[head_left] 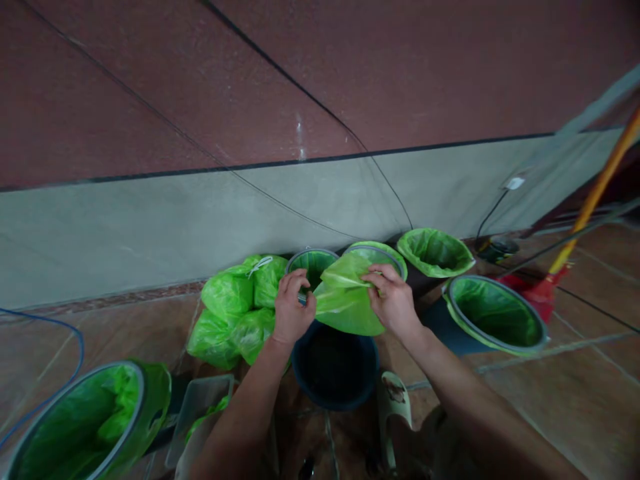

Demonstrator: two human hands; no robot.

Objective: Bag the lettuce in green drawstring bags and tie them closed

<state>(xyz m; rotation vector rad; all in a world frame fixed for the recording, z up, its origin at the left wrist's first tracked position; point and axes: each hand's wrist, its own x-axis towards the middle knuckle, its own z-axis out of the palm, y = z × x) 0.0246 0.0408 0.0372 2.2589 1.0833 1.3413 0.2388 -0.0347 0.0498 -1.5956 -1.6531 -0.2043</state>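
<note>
A thin, light-green plastic bag [350, 310] is stretched between my two hands, above a dark blue round bin [370, 357] that stands open in front of me. My right hand [394, 300] pinches the bag's upper right edge between thumb and fingers. At the bag's left end, my left hand [293, 308] is closed with curled fingers, thumb against the plastic; its exact grip is partly hidden. Behind the bag stand a lined bin with a grey rim [397, 257] and another green-lined bin [313, 263].
Filled green bags [227, 293] are heaped on the left. Lined bins stand at right [500, 313], back right [435, 253] and front left [137, 413]. A clear plastic box [183, 427] sits near my left arm. A red dustpan [537, 293] and yellow pole [595, 193] are at right.
</note>
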